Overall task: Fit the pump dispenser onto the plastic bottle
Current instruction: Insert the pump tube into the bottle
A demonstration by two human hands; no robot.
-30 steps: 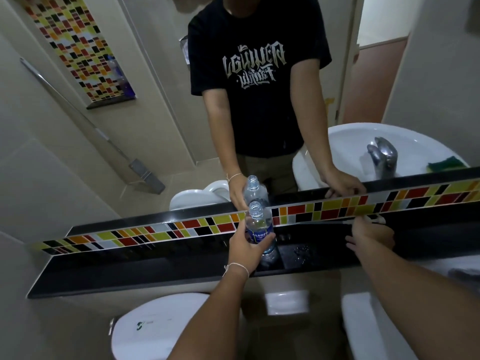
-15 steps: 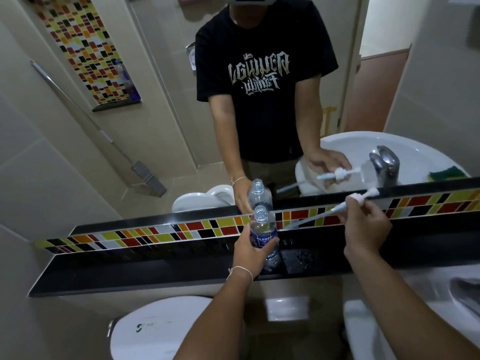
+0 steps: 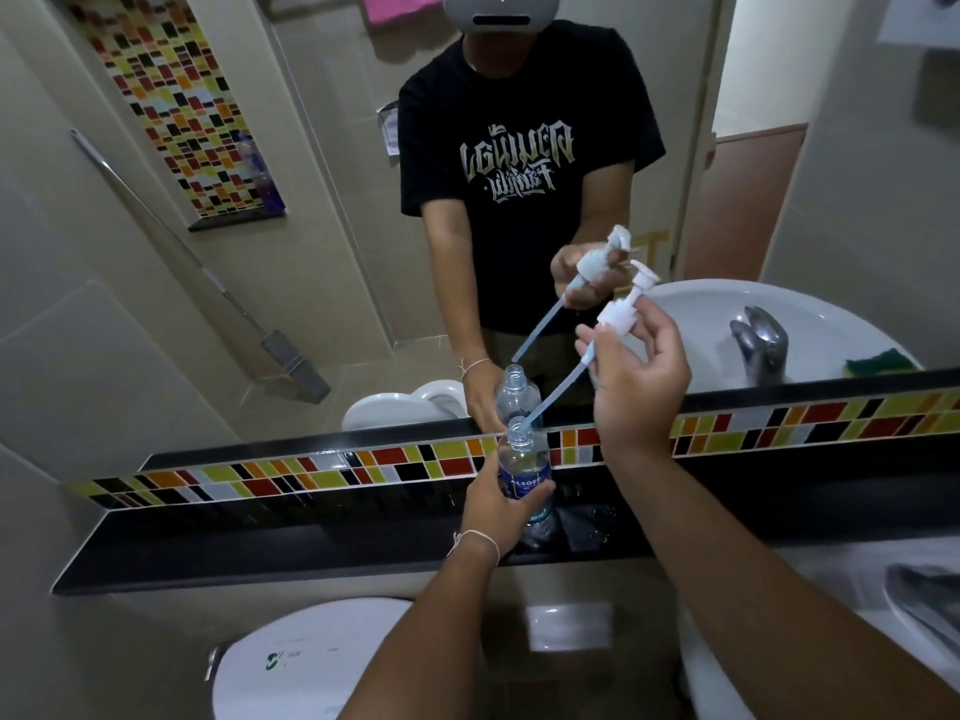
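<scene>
The plastic bottle (image 3: pixel 523 467) stands upright on the black shelf (image 3: pixel 291 543) under the mirror (image 3: pixel 322 210), its neck uncapped. The left hand (image 3: pixel 501 511) is wrapped around its lower half. The right hand (image 3: pixel 641 376) pinches the white pump dispenser (image 3: pixel 618 311) by its collar, up and to the right of the bottle, tilted, so the long tube slants down with its tip right at the bottle's mouth. A band of coloured tiles (image 3: pixel 363 467) runs behind the shelf; a white toilet tank (image 3: pixel 291 662) sits below.

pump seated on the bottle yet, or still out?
Not seated. The right hand holds the pump dispenser tilted above the plastic bottle; only its tube tip reaches the open neck. The left hand grips the bottle.
</scene>
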